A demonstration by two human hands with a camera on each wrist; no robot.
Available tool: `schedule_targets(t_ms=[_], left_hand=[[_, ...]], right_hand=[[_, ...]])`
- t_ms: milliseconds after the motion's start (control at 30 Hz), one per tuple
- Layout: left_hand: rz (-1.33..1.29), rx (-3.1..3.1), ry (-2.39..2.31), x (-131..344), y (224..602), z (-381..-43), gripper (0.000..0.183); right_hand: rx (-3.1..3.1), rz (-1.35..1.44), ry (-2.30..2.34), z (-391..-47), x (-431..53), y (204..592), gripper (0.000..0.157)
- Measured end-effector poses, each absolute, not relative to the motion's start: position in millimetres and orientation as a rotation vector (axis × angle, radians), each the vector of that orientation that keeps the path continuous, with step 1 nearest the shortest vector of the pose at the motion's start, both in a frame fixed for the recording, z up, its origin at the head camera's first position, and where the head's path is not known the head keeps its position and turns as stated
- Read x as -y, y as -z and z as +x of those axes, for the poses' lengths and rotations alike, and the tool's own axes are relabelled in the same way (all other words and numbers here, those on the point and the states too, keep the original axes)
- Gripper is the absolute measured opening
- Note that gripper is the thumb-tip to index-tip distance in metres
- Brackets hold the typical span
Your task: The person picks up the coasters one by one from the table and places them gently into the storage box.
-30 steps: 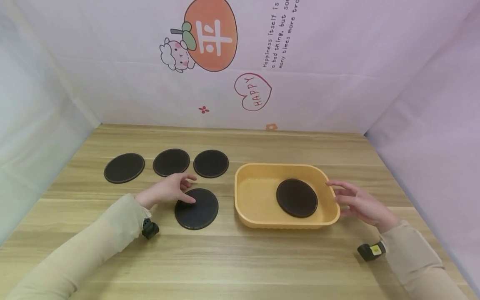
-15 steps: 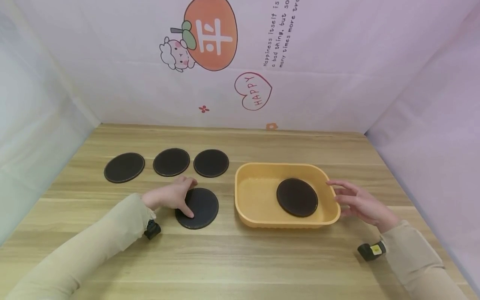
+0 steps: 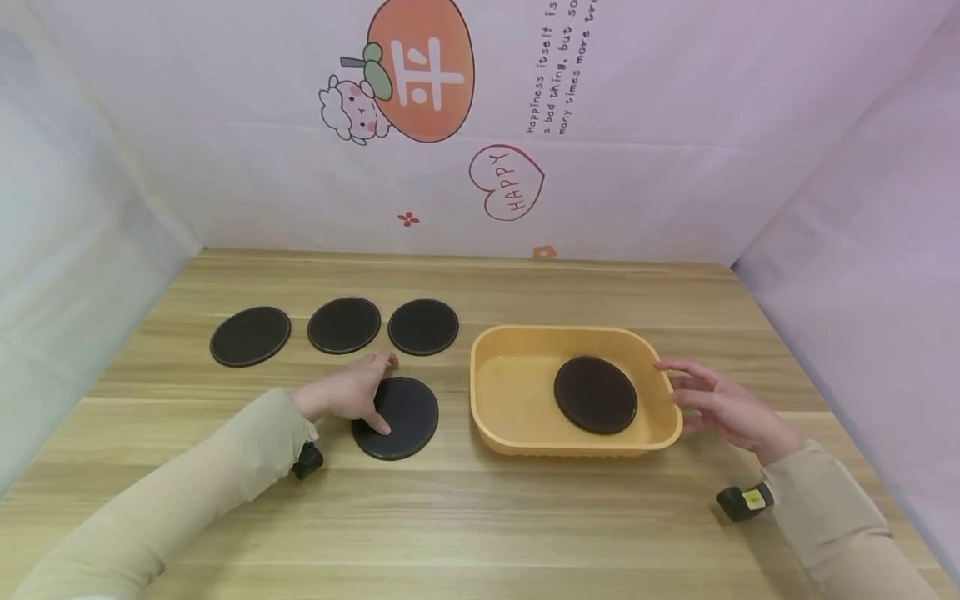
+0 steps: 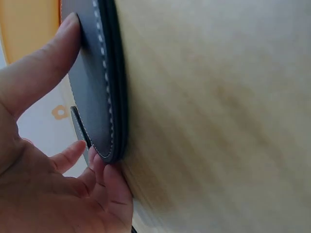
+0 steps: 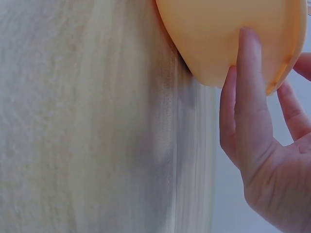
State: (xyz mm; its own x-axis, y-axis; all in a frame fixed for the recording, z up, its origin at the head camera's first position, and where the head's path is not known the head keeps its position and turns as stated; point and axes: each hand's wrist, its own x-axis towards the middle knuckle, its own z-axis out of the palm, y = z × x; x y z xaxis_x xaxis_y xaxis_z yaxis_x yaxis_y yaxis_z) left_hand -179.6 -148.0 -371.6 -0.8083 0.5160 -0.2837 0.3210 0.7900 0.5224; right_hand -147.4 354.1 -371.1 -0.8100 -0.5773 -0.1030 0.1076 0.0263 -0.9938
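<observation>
A round black coaster (image 3: 408, 417) lies on the table, left of a yellow basin (image 3: 510, 408). My left hand (image 3: 348, 392) holds this coaster by its left side: the thumb is on top, and the other fingers curl at the edge. Pale stitching runs around its rim in the left wrist view, where the edge looks layered. My right hand (image 3: 731, 412) is at the basin's right end, fingers loosely extended. In the right wrist view, a straight finger (image 5: 250, 73) lies against the outer wall, with others near the rim. Another black coaster (image 3: 596, 394) lies inside the basin.
Behind my left hand, three more black coasters sit in a row: a left one (image 3: 251, 336), a middle one (image 3: 344, 325) and a right one (image 3: 423, 327). White printed cloth (image 3: 637, 192) encloses the wooden table (image 3: 480, 533) at the back and sides.
My left hand has shifted slightly right and its thumb has come down farther onto the near part of the coaster. The right hand and the basin have stayed put.
</observation>
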Motion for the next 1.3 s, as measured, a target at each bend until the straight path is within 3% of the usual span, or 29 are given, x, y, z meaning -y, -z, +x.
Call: schedule_targets(t_ms=[200,400,500,967,1300], left_hand=[[0.626,-2.563,-0.580,147,374,-185,0.077],[0.654,-2.519,-0.683,153,374,-195,0.044],[0.620,-2.503,-0.710,156,373,-198,0.037],[0.597,-2.344,-0.872,175,353,-204,0.023],[0.483,-2.188,-1.073,191,350,-203,0.034]], right_hand=[[-1.814,-0.476,1.829,-147,-355,371,0.049],[-1.820,-0.482,1.835,-147,-355,371,0.049],[-1.832,-0.475,1.831,-147,-355,370,0.048],[-1.878,-0.444,1.816,-145,-355,371,0.046],[-1.884,-0.441,1.813,-145,-355,370,0.045]])
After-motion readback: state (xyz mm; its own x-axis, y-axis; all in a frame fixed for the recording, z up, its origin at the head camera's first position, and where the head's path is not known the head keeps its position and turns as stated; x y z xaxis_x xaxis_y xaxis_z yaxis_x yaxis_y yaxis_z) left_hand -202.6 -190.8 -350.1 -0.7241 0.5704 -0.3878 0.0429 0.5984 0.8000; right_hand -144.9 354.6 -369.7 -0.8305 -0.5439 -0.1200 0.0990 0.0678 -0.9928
